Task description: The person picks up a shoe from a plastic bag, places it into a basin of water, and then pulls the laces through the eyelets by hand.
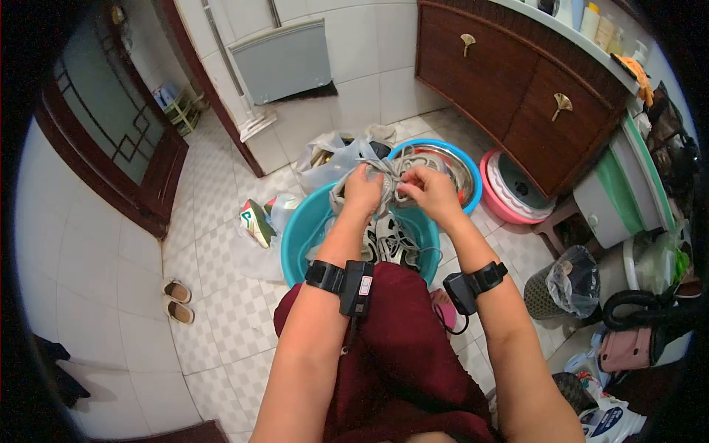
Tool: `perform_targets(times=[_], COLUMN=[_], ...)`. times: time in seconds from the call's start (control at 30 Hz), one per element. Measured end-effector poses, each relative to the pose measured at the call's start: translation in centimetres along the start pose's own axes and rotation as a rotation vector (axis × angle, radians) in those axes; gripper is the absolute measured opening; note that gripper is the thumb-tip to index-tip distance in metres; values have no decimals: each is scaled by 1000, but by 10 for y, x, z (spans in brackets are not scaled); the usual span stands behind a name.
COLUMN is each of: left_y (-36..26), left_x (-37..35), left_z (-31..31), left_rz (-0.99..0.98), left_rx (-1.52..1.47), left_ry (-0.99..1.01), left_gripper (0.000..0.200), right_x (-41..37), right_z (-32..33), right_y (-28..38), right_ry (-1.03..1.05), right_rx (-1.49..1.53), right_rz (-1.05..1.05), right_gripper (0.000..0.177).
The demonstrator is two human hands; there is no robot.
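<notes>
Fingers of the left hand [362,193] were closed on the grey shoe [385,176], and fingers of the right hand [430,193] were narrowed in a pinch on its laces [401,171], exact contact partly hidden. The grey shoe was held up over the far part of the teal basin [289,251], in which black-and-white shoes [395,242] were contained, nearer the person's knees. Beyond, a plastic bag [331,164] was seen to the left and a blue basin [475,188] to the right, with a pink basin [521,215] placed farther right on the tiled floor [229,310], near the brown cabinet [480,81].
</notes>
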State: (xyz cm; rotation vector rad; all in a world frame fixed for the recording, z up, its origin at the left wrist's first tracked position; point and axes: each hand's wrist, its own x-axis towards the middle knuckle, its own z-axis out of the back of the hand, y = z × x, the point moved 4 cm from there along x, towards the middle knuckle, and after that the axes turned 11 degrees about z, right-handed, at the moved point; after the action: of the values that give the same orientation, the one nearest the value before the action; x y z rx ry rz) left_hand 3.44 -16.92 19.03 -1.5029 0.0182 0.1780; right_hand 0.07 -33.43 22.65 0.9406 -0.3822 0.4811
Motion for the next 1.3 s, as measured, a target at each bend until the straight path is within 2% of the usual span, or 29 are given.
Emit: perform_targets(times=[0.1,0.17,0.3,0.5,0.7,0.8,0.93,1.03,1.1,1.23,1.3], left_y=[0,2,-4,-1,-8,-8,-10,-23,-32,-31,-30], left_x=[4,4,-5,-1,-11,-7,-8,-19,-29,-28,-27], left_z=[-1,-1,0,0,-4,-3,-4,-5,-7,-8,-7], left_rz=[-46,-25,24,-19,15,0,18,154,124,61,103], left_rx=[-33,-56,-14,53,-62,-20,-13,-156,-191,-170,-213], left_ry=[13,30,43,37,102,124,152,230,254,347,399], left_gripper=[33,32,27,22,19,17,18,20,22,26,28], right_x=[-2,-1,0,-2,3,6,9,11,10,9,10], right_z=[4,5,3,4,4,9,9,6,6,11,13], right_y=[11,16,15,15,17,31,31,19,17,25,31], right_ry=[-100,-82,-11,151,13,-1,-35,-42,-37,-29,-25], right_rx=[29,64,101,408,64,-98,-35,90,117,-20,-91], right_rz=[52,13,0,-129,62,71,113,179,209,284,335], right_gripper=[19,19,20,21,20,20,17,14,13,14,14])
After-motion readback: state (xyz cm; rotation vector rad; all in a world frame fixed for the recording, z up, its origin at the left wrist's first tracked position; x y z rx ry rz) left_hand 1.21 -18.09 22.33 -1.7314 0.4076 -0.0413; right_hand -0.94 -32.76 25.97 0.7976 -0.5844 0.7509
